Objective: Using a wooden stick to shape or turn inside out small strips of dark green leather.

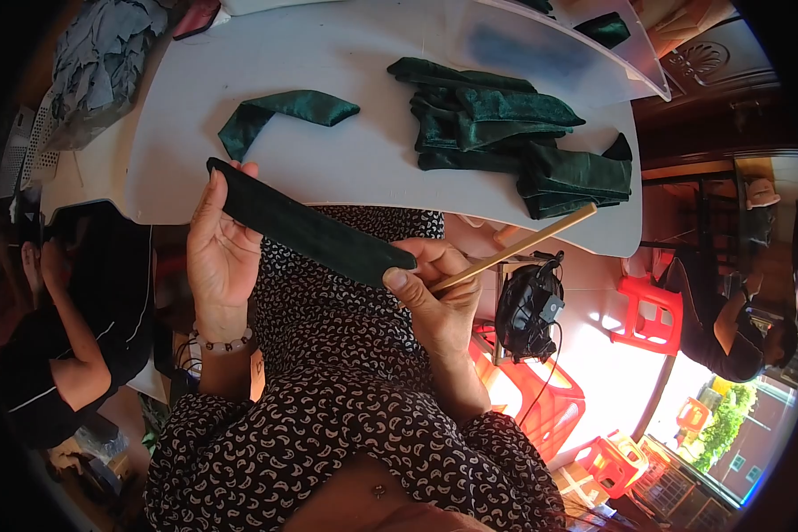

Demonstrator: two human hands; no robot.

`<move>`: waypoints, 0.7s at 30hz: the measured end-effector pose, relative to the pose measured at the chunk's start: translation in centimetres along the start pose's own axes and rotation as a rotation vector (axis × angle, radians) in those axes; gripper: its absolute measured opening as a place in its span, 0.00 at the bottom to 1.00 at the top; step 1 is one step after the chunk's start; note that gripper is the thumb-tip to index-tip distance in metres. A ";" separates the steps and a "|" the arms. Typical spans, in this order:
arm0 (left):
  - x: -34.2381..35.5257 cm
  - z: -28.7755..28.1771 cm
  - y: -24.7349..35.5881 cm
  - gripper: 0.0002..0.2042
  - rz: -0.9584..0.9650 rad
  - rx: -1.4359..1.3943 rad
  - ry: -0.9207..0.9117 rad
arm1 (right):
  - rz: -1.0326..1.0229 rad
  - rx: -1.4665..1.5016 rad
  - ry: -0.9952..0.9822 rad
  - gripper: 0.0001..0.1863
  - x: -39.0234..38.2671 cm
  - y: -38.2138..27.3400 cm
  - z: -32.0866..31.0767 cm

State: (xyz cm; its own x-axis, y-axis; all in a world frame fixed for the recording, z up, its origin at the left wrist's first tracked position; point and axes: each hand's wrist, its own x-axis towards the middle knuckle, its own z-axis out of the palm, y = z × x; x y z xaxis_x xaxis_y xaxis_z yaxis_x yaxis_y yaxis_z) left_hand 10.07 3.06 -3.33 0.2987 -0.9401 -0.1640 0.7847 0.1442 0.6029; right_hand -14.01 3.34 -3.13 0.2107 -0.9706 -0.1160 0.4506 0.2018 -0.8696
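A flat dark green velvet strip [310, 229] is stretched at a slant between my hands, in front of the table's near edge. My left hand [226, 248] grips its upper left end between thumb and fingers. With thumb and forefinger, my right hand [442, 297] pinches the lower right end. A thin wooden stick [532, 241] also sits in my right hand, its free end pointing up and right. Beyond my left hand, a bent green velvet piece [301, 106] lies on the table. Several similar velvet pieces [496, 115] are heaped at the right.
The white table [177, 182] has a translucent plastic bin [567, 75] at its far right. Grey cloth [106, 66] is bundled at far left. Right of me are a black object with a cable [529, 306] and red stools [647, 315]. Other people sit at both sides.
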 end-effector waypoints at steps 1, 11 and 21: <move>0.0 -0.4 -0.1 0.11 0.001 0.026 0.035 | 0.001 -0.001 0.001 0.13 -0.1 -0.1 0.1; -0.6 0.0 -0.8 0.12 0.117 0.280 0.141 | -0.026 -0.094 0.012 0.13 -0.3 -0.9 0.6; -3.7 6.5 -2.7 0.21 0.388 1.164 -0.708 | 0.095 -0.016 -0.198 0.12 1.1 -2.6 0.1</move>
State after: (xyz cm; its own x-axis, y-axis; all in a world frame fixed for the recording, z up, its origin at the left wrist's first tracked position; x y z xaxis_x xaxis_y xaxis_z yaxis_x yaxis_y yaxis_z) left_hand 3.34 4.14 0.75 -0.2155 -0.9041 0.3689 -0.2764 0.4189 0.8650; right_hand -14.88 1.74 -0.97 0.4187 -0.9023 -0.1029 0.4072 0.2878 -0.8668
